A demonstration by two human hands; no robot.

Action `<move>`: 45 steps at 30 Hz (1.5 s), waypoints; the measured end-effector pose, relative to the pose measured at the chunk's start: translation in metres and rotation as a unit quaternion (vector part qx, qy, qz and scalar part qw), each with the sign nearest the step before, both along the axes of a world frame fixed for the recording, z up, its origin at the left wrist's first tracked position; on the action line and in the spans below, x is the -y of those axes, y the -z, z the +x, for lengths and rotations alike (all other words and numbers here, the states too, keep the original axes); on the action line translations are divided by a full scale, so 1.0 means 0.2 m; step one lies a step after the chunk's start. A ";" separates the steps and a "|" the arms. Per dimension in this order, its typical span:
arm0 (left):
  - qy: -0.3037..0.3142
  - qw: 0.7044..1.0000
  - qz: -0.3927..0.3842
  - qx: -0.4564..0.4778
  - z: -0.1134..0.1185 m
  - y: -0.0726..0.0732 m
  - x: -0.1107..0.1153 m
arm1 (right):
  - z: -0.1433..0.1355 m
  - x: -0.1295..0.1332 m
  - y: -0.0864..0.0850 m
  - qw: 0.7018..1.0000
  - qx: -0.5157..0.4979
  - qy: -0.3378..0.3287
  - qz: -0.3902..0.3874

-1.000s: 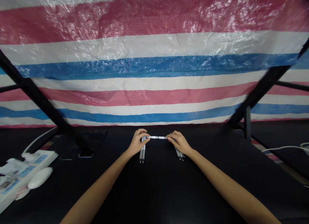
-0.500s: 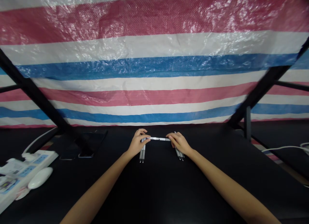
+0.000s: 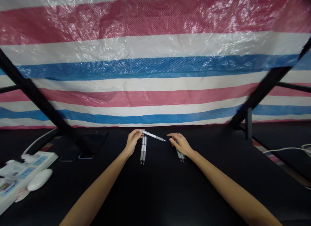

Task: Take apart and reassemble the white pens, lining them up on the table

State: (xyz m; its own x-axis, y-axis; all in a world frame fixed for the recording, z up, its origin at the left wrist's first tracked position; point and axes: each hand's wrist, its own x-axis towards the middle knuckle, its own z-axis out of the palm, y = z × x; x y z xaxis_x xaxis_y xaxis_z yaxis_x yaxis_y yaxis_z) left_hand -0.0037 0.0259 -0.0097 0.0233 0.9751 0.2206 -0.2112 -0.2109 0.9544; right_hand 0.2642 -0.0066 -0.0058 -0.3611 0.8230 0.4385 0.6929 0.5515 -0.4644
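Note:
My left hand (image 3: 132, 141) pinches the end of a white and grey pen (image 3: 153, 135), whose grey tip points right and slightly down toward me. Just right of that hand, two similar pens (image 3: 143, 150) lie side by side on the black tabletop (image 3: 160, 184), tips toward me. Over a second group of pens (image 3: 180, 155) is my right hand (image 3: 179, 143), its thumb and index finger apart with nothing between them. It partly hides those pens, so their upper ends do not show.
A white power strip (image 3: 26, 174) lies at the left with a white oval mouse-like object (image 3: 40, 180) beside it. Dark flat devices (image 3: 89, 145) rest near the left black frame leg (image 3: 58, 125). Striped plastic sheeting (image 3: 155, 99) hangs behind the table.
My right hand has let go of the pen's tip end. My left hand has moved left and slightly up with the pen, which now slants down to the right.

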 end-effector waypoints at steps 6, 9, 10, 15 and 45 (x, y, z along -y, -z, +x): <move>0.010 0.972 -0.120 0.201 -0.03 -0.02 -0.03 | 0.00 -0.01 0.00 1.000 -0.003 -0.003 0.002; 0.001 0.970 -0.137 0.201 -0.04 -0.02 -0.04 | 0.00 -0.01 0.00 1.000 -0.003 -0.003 -0.002; 0.010 0.972 -0.136 0.193 -0.04 -0.01 -0.03 | 0.00 -0.01 0.00 1.000 -0.002 -0.002 -0.002; 0.057 0.976 -0.136 0.158 -0.03 -0.01 -0.02 | 0.00 -0.01 0.00 1.000 0.004 0.002 -0.001; 0.042 0.981 -0.146 0.122 -0.03 0.00 -0.03 | 0.00 -0.01 0.00 1.000 0.014 0.004 0.003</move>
